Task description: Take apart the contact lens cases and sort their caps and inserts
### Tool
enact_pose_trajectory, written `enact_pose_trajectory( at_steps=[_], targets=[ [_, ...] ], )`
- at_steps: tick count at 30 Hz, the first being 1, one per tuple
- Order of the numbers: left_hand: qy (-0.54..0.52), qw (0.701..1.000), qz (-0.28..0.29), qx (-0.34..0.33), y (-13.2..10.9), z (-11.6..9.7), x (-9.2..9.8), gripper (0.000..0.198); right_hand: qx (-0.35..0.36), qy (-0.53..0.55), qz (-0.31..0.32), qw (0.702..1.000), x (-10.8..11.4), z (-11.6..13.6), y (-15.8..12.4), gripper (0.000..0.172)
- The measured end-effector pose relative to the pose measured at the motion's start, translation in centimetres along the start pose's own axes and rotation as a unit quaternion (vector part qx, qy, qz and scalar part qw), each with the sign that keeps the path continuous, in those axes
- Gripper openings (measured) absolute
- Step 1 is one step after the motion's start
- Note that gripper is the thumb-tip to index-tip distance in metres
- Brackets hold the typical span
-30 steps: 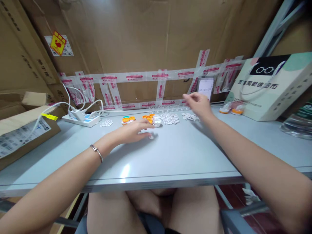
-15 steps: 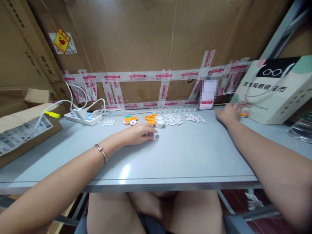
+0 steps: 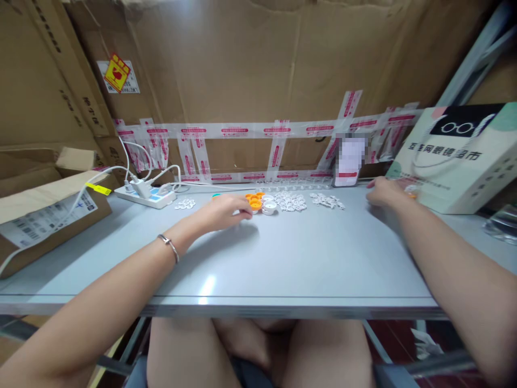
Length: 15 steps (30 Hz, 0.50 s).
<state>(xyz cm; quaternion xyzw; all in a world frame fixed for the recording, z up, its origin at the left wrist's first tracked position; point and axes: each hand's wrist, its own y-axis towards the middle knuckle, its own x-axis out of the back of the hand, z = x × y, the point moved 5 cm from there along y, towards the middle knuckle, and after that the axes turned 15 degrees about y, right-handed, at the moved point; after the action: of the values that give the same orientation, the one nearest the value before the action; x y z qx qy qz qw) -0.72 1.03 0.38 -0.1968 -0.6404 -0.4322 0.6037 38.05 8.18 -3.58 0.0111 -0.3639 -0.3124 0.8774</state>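
Note:
My left hand [image 3: 228, 210] is raised a little above the table, its fingers drawn together. Whatever lies between its fingertips, if anything, is too small to make out. Just beyond it sit orange round caps [image 3: 254, 203] and white round caps [image 3: 269, 207], and a green piece [image 3: 217, 195] shows partly behind the hand. To their right is a pile of small white plastic parts [image 3: 293, 201], with a smaller group of white parts [image 3: 328, 201] farther right. At the table's back right, my right hand [image 3: 383, 192] is beside the paper bag; its fingers are blurred and partly hidden. An orange piece [image 3: 411, 194] shows behind it.
A phone [image 3: 349, 161] leans against the cardboard at the back. Clear round pieces [image 3: 297, 184] line the rear edge. At left are a power strip [image 3: 151, 197], small white rings [image 3: 184, 204] and an open cardboard box [image 3: 52, 221]. A paper bag [image 3: 452, 161] stands at right.
My left hand has lifted and drawn back to the left; the small pale piece seen at its fingertips no longer shows. My right hand stays by the bag. The view has shifted slightly.

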Motion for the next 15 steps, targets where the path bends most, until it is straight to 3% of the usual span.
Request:
enact_pose_trajectory(
  at_steps=[4,5,7,10,12,15],
  targets=[
    [0.067,0.985,-0.054,0.15,-1.7,5.5,3.4,0.017,0.058,0.113,0.046,0.991,-0.2,4.0,-1.9,0.023],
    [0.092,0.975,-0.046,0.196,-2.5,7.2,4.0,0.017,0.08,0.149,0.061,0.984,-0.4,5.4,-2.8,0.022],
    [0.142,0.949,0.004,0.28,-4.3,10.7,4.9,0.017,0.131,0.225,0.092,0.961,-1.1,8.4,-5.0,0.021],
    [0.189,0.899,0.13,0.373,-7.3,14.9,4.6,0.015,0.207,0.38,0.182,0.883,-2.8,12.8,-9.8,0.019],
    [0.188,0.876,0.194,0.399,-8.8,16.6,3.8,0.015,0.244,0.39,0.242,0.854,-4.3,14.8,-13.4,0.019],
    [0.197,0.861,0.235,0.407,-9.8,17.8,2.5,0.017,0.262,0.363,0.345,0.825,-6.8,16.1,-17.8,0.021]
  ],
)
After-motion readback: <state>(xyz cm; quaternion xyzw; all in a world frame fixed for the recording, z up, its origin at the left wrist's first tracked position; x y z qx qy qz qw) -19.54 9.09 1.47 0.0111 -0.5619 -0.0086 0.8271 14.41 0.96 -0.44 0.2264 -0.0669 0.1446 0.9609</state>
